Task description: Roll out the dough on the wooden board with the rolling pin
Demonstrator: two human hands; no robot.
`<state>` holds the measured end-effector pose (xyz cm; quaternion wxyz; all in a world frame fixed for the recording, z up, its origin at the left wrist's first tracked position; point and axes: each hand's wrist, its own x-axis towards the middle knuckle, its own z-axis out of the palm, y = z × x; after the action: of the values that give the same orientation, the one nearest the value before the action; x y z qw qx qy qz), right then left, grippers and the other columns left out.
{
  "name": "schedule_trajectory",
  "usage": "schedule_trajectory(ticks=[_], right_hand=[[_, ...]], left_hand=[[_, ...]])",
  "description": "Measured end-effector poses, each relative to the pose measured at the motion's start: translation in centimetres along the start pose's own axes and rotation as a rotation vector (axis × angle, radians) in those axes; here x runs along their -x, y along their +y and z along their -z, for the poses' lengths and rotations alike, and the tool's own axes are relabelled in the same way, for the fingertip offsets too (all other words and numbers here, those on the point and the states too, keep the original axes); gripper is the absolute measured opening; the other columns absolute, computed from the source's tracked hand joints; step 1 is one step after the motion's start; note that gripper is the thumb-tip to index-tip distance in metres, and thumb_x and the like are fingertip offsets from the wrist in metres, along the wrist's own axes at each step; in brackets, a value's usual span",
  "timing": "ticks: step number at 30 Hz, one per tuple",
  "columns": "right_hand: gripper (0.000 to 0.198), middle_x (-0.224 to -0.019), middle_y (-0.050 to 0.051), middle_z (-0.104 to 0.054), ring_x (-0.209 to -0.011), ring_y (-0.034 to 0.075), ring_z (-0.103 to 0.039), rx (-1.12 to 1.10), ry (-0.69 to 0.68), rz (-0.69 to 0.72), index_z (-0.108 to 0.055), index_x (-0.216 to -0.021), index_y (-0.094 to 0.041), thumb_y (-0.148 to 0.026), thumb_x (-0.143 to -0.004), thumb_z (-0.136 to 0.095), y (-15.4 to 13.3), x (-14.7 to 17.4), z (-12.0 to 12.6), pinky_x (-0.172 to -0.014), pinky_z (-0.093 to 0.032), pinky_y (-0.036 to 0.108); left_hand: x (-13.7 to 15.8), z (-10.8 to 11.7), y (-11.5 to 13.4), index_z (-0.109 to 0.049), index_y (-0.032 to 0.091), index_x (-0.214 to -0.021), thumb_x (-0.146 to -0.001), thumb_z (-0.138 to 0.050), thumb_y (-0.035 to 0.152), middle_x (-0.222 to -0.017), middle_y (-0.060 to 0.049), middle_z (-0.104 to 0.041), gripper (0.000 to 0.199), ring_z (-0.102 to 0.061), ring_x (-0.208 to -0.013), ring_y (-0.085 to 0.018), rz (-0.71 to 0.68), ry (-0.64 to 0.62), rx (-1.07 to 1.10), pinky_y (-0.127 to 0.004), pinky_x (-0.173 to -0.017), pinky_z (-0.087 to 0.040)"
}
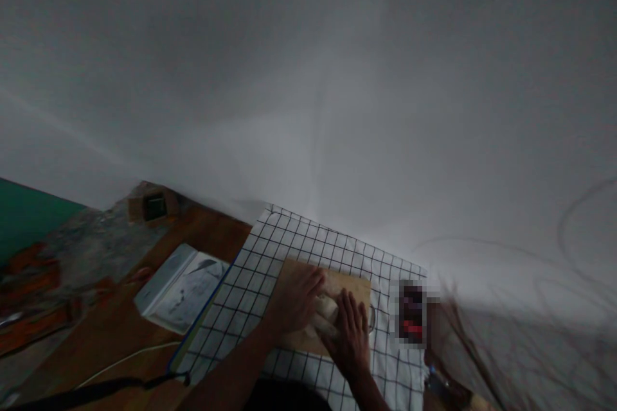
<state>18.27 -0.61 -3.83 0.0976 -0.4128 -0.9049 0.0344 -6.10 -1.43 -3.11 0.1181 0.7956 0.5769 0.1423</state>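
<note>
Head view, and it's both hands on the lump [327, 307], middle of the board [359, 284], left hand [301, 295] board-left, grip unclear, right hand [353, 332] board-right, fingers outstretched, cloth [260, 260] beneath the board.

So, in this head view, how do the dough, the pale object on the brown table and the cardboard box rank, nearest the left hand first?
1. Dough: right by the left hand.
2. Pale object: left, on the brown table.
3. Cardboard box: farther left and ahead.
</note>
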Motion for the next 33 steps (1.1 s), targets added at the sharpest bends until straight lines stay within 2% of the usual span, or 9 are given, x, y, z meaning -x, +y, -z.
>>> schedule_trajectory(ticks=[4,10,14,19,23,26,30,33], right_hand=[[0.091,-0.162,0.016,-0.033,-0.152,0.034,-0.025,0.037,0.065,-0.103,-0.023,-0.161,-0.013,-0.07,-0.094,-0.046,-1.6,1.5,-0.8,-0.124,-0.02,0.055],[0.088,-0.16,0.015,-0.037,-0.15,0.03,-0.03,0.053,0.143,-0.169,-0.02,-0.162,-0.015,-0.069,-0.096,-0.039,-2.9,2.9,-1.3,-0.124,-0.02,0.049],[0.084,-0.159,0.014,-0.039,-0.147,0.032,-0.037,0.048,0.182,-0.223,-0.016,-0.163,-0.018,-0.068,-0.098,-0.034,-3.9,3.8,-1.9,-0.121,-0.027,0.051],[0.079,-0.159,0.014,-0.04,-0.143,0.033,-0.044,0.033,0.213,-0.288,-0.014,-0.163,-0.02,-0.062,-0.1,-0.035,-5.2,4.6,-2.9,-0.115,-0.035,0.05],[0.078,-0.158,0.012,-0.042,-0.142,0.03,-0.046,0.058,0.23,-0.265,-0.011,-0.163,-0.022,-0.059,-0.1,-0.037,-5.0,5.1,-3.1,-0.114,-0.036,0.045],[0.077,-0.158,0.009,-0.042,-0.142,0.028,-0.045,0.088,0.223,-0.224,-0.012,-0.163,-0.024,-0.059,-0.1,-0.039,-4.1,5.4,-3.5,-0.116,-0.033,0.043],[0.08,-0.16,0.009,-0.038,-0.147,0.029,-0.037,0.132,0.186,-0.153,-0.019,-0.162,-0.022,-0.063,-0.097,-0.042,-2.4,5.0,-4.0,-0.118,-0.028,0.044],[0.082,-0.161,0.011,-0.037,-0.149,0.031,-0.033,0.145,0.171,-0.093,-0.027,-0.16,-0.018,-0.065,-0.095,-0.045,-1.1,3.7,-3.6,-0.118,-0.028,0.046]], left_hand=[[0.5,-0.5,0.0,-0.02,0.018,-0.162,-0.089,-0.047,0.024,-0.167,-0.007,-0.027,0.078,-0.022,-0.154,-0.029,-0.009,0.009,-0.014,-0.05,-0.125,-0.019],[2.4,-1.9,0.0,-0.016,0.015,-0.162,-0.09,-0.045,0.029,-0.167,-0.01,-0.026,0.079,-0.026,-0.153,-0.03,-0.012,0.04,-0.064,-0.051,-0.124,-0.022],[3.9,-3.0,-0.3,-0.013,0.016,-0.163,-0.095,-0.038,0.029,-0.165,-0.011,-0.029,0.074,-0.031,-0.151,-0.03,-0.01,0.124,-0.103,-0.051,-0.123,-0.026],[5.7,-3.4,-0.1,-0.007,0.017,-0.163,-0.096,-0.038,0.032,-0.165,-0.012,-0.029,0.075,-0.033,-0.15,-0.032,-0.012,0.163,-0.12,-0.053,-0.122,-0.028],[6.7,-3.4,0.2,-0.005,0.016,-0.163,-0.097,-0.037,0.031,-0.166,-0.012,-0.027,0.075,-0.029,-0.152,-0.031,0.007,0.184,-0.127,-0.054,-0.122,-0.027],[6.7,-3.9,0.4,-0.005,0.016,-0.163,-0.099,-0.036,0.029,-0.165,-0.012,-0.029,0.073,-0.028,-0.152,-0.03,0.051,0.245,-0.151,-0.053,-0.122,-0.028],[5.6,-4.0,0.8,-0.01,0.016,-0.163,-0.1,-0.036,0.027,-0.165,-0.013,-0.029,0.069,-0.026,-0.153,-0.03,0.123,0.315,-0.205,-0.052,-0.122,-0.027],[4.2,-2.7,0.9,-0.017,0.018,-0.162,-0.102,-0.037,0.027,-0.166,-0.011,-0.029,0.064,-0.024,-0.154,-0.029,0.105,0.285,-0.244,-0.052,-0.124,-0.022]])
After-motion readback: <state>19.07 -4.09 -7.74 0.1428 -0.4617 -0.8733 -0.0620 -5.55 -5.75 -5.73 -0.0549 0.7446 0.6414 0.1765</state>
